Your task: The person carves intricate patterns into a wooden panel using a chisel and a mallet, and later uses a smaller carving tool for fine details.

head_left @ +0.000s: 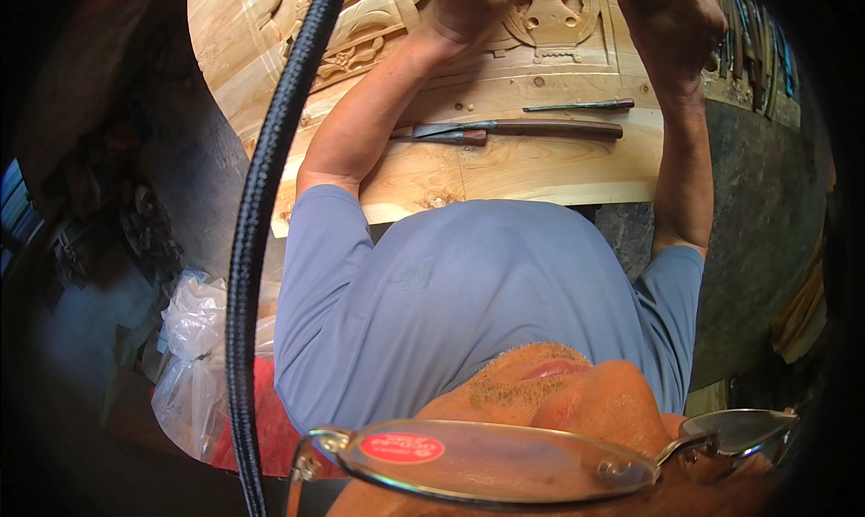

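Note:
A pale wooden panel (pixel 541 175) with carved relief lies in front of me. At the top edge of the view, my left hand (pixel 473 5) rests low over the carving beside a round carved motif (pixel 554 26). Its fingers look bent inward, and the picture's edge cuts them off. My right hand (pixel 674 26) is curled closed above the panel's right part; what it grips is out of sight. Nearer me, on the smooth border, lie a long-handled chisel (pixel 568 129), a shorter chisel (pixel 464 139) and a thin chisel (pixel 586 105).
Several more hand tools (pixel 761 49) lie in a row at the far right. A thick black braided cable (pixel 261 202) crosses the left side, close to the camera. Clear plastic bags (pixel 194 337) sit beside something red (pixel 257 409) at lower left.

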Action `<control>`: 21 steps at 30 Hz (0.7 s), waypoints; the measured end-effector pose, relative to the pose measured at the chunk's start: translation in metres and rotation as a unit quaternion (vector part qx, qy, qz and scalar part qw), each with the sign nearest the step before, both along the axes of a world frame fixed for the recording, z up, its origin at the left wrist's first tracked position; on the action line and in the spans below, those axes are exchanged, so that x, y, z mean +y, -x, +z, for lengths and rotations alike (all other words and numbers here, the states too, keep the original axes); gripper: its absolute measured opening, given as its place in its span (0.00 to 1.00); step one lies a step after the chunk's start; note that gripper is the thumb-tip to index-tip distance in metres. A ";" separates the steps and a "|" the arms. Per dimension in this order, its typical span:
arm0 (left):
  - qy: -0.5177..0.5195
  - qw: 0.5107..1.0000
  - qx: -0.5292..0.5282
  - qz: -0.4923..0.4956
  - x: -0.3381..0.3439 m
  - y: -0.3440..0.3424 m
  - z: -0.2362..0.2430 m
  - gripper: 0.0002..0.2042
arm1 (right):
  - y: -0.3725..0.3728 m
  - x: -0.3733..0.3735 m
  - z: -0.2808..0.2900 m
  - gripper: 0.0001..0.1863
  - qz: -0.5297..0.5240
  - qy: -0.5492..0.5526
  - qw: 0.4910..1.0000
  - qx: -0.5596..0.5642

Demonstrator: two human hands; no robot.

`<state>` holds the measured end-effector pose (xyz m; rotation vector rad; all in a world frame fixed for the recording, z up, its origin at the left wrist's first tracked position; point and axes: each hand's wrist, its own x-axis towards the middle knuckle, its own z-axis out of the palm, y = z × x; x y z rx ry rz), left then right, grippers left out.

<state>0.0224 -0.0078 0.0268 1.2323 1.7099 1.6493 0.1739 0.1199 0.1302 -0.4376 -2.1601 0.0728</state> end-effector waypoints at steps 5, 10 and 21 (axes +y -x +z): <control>-0.131 0.925 0.334 0.128 0.007 0.000 0.018 0.13 | 0.004 -0.005 0.003 0.29 0.018 -0.005 0.998 0.054; -0.151 0.896 0.387 0.160 0.016 0.007 0.021 0.05 | -0.007 -0.005 0.011 0.29 -0.046 -0.024 0.992 -0.112; -0.073 0.943 0.290 0.143 0.009 0.001 0.025 0.06 | 0.000 -0.007 0.009 0.28 0.006 0.024 1.000 -0.019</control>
